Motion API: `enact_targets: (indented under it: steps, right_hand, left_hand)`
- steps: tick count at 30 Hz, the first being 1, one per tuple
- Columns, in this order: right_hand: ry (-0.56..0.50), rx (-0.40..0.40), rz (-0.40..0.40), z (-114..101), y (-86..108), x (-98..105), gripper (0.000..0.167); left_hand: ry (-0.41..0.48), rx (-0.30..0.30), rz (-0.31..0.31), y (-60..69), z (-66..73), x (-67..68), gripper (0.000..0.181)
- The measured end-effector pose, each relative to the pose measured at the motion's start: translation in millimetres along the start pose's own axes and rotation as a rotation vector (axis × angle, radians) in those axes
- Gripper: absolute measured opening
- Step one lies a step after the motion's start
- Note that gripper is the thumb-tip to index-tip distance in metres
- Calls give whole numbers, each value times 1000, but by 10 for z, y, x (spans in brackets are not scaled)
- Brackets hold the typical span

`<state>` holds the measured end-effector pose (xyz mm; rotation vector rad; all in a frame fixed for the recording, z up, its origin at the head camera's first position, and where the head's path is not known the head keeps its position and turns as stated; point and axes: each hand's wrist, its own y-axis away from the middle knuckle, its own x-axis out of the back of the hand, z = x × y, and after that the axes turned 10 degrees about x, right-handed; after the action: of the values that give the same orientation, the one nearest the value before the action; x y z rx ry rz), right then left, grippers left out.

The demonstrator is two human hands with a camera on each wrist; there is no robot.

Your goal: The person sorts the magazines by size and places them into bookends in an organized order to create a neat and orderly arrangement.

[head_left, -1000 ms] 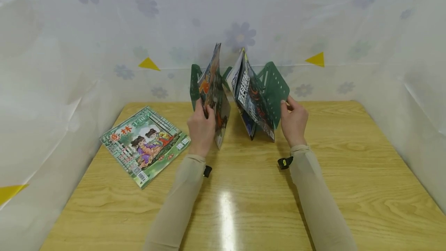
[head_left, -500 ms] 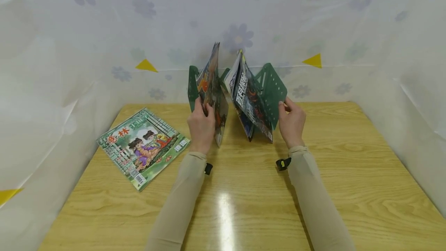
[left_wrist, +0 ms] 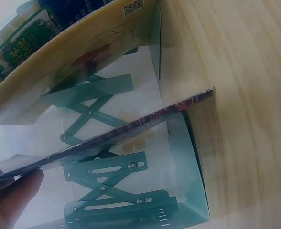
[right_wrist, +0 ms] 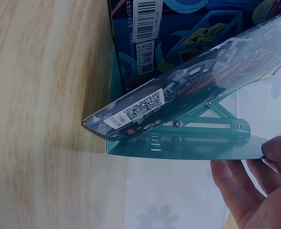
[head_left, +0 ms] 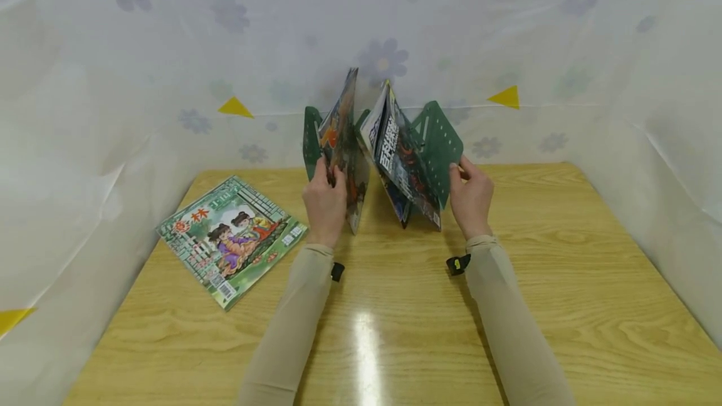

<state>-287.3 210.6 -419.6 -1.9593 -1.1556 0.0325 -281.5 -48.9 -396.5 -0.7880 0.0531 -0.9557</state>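
A green metal expanding book rack (head_left: 442, 152) stands at the back of the table, with crossed scissor bars (left_wrist: 102, 189) showing in the left wrist view. My left hand (head_left: 324, 210) pinches the near edge of a thin magazine (head_left: 342, 136) with orange lettering, upright in the rack's left part. Other magazines (head_left: 407, 165), the front one dark with white characters, lean in the right part. My right hand (head_left: 472, 200) holds the rack's right end panel (right_wrist: 188, 149) between thumb and fingers. The left fingertips are partly hidden behind the magazine.
A green-covered magazine (head_left: 231, 240) with two cartoon figures lies flat on the left of the wooden table (head_left: 541, 306). Patterned sheeting (head_left: 271, 30) rises behind and at both sides. Yellow triangles (head_left: 506, 98) mark the sheeting.
The head view has shifted slightly, moving the whole scene a little left. Both hands keep their holds on the magazine and the rack panel, with hardly any movement.
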Motion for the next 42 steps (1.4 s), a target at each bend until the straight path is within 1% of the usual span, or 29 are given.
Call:
enact_targets:
  steps: [2,5,7,9,17,21,26,28,31,36,42]
  right_hand:
    - [-4,-2,2,-1,-7,2,31]
    - [-4,0,5,0,-13,6,31]
    - [-4,4,5,3,-15,8,30]
    - [-6,9,4,4,-12,9,29]
    - [3,15,1,-7,-4,0,29]
    - [14,12,-5,-27,0,5,30]
    - [-5,-2,-10,-41,10,14,32]
    - [-11,-7,-10,-38,9,14,32]
    - [-10,-10,-8,-27,2,10,32]
    - [0,-13,-10,-9,-2,3,32]
    - [9,-11,-7,5,-2,-8,31]
  left_hand:
    - [13,34,-15,-6,1,4,21]
    - [45,106,-42,-10,8,12,24]
    - [53,133,-53,-8,13,22,27]
    - [63,147,-57,-4,14,31,27]
    - [100,145,-47,6,-11,56,21]
    - [123,158,-55,6,-20,65,21]
    - [171,189,-77,20,-34,81,24]
    - [171,190,-78,26,-48,82,24]
    - [162,173,-68,32,-67,81,22]
    - [163,143,-53,39,-88,76,15]
    - [158,141,-50,43,-78,62,9]
